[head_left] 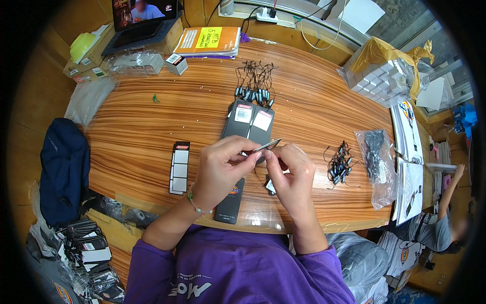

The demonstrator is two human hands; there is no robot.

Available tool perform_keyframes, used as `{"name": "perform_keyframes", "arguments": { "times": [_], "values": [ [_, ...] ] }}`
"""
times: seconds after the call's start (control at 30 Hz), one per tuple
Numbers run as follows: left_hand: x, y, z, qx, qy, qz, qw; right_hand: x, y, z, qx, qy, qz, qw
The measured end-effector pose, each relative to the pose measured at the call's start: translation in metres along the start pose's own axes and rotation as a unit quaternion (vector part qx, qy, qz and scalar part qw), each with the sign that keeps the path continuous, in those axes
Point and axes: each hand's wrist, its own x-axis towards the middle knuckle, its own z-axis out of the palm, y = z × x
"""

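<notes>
Over the table's near middle, my left hand (220,164) is closed, thumb and fingers pinching a thin dark hang tag (268,145) seen nearly edge-on. My right hand (292,175) meets it there, its thumb and fingertips pinched at the tag's lower edge; what they grip is hidden. Below my left hand lies a dark grey hang tag (230,205). Just beyond my hands are two side-by-side stacks of grey hang tags (260,126) with white stickers, their black cords (255,76) spread away from me. A small white-labelled piece (271,186) shows partly beside my right wrist.
Sticker strips (179,169) lie left. Right are a pile of black cords (341,164) and a clear plastic bag (375,167). Farther back stand a bag-wrapped stack of white boxes (374,76), an orange folder (210,41) and a laptop (142,30). Another person's arm (450,190) shows far right.
</notes>
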Motion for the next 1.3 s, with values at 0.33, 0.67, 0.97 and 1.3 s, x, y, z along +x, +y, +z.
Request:
{"name": "perform_keyframes", "arguments": {
  "times": [0.33,0.67,0.97,1.3],
  "values": [
    [0.001,0.008,-0.007,0.167,-0.05,0.109,0.979,-0.013,0.013,0.008,0.389,-0.041,0.245,0.887],
    [-0.001,0.014,-0.005,0.259,-0.059,0.212,0.941,-0.018,0.014,0.01,0.608,-0.037,0.291,0.738],
    [-0.005,0.019,-0.007,0.254,-0.072,0.221,0.939,-0.017,-0.001,0.007,0.031,0.094,-0.047,0.994],
    [-0.007,0.031,-0.014,0.236,-0.113,0.215,0.941,-0.026,0.005,-0.014,0.442,-0.083,0.225,0.864]
  ]
}}
